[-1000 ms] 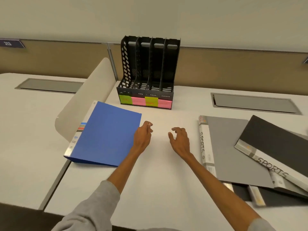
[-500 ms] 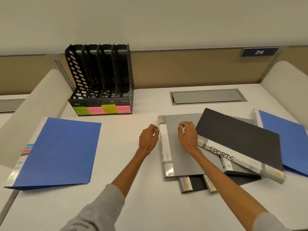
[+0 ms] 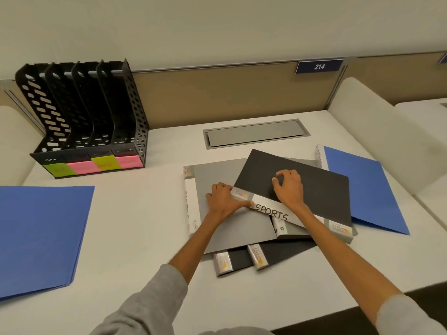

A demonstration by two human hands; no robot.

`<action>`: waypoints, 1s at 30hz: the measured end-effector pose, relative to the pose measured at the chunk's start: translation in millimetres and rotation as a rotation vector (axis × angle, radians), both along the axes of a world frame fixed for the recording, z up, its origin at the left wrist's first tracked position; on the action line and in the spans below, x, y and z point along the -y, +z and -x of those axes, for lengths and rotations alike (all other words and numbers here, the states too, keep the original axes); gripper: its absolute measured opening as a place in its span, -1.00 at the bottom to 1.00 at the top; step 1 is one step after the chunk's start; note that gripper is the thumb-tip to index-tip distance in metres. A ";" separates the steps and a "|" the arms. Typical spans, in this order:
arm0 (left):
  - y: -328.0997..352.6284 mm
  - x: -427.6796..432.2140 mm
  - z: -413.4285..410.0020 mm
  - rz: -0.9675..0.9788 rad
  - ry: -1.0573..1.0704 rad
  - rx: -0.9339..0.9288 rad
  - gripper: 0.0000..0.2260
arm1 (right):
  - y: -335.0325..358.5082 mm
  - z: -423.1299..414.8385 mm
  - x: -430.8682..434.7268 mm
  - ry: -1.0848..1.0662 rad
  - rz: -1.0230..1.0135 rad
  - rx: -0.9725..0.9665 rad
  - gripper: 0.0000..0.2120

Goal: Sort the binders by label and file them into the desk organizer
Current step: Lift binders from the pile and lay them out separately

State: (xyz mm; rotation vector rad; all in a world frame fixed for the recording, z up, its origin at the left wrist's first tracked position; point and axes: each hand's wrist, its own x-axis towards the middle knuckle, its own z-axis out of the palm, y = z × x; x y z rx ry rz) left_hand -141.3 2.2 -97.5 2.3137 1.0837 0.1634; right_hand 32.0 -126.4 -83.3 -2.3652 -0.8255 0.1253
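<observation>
One view only: head cam, wide-angle, facing fwd + down, close over desk.
</observation>
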 end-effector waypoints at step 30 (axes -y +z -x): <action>-7.8 40.5 -76.2 0.810 0.380 0.497 -0.60 | 6.1 -120.8 71.8 -0.042 0.489 -0.240 0.09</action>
